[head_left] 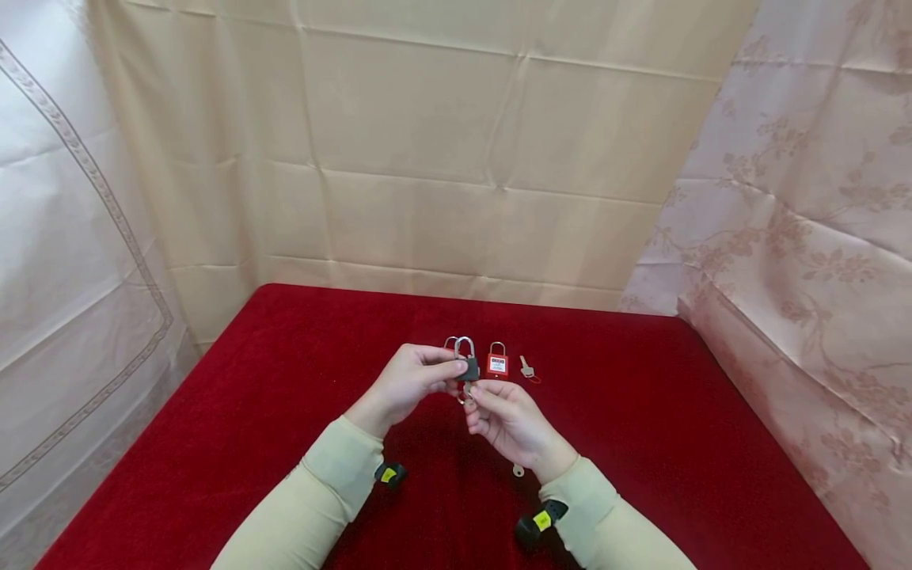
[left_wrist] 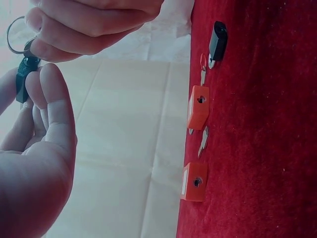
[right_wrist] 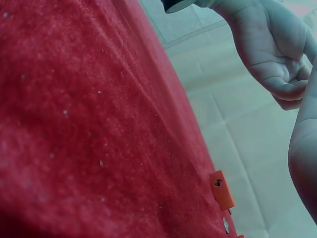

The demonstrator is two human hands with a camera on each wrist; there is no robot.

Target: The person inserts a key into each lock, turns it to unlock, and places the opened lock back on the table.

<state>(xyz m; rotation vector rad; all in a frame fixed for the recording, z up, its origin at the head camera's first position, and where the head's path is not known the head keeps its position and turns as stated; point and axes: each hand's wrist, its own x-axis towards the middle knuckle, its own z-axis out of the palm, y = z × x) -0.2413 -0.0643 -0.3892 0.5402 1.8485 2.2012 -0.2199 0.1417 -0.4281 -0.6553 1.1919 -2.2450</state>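
Above the red table, my left hand (head_left: 409,384) holds a black padlock (head_left: 467,370) by its body, its silver shackle pointing up. Just below it, my right hand (head_left: 514,419) pinches a key (head_left: 467,389) against the padlock's underside. How deep the key sits in the lock cannot be seen. A metal key ring (left_wrist: 9,37) hangs from the key in the left wrist view. Behind the hands stand a red padlock (head_left: 498,363) with a white label and a second red padlock (head_left: 450,344), partly covered by my left hand.
A key with a red loop (head_left: 526,369) lies right of the red padlocks. Another key (head_left: 518,471) shows beside my right wrist. The left wrist view shows a second black padlock (left_wrist: 218,42) on the red cloth (head_left: 306,317). Beige curtains (head_left: 427,142) hang behind.
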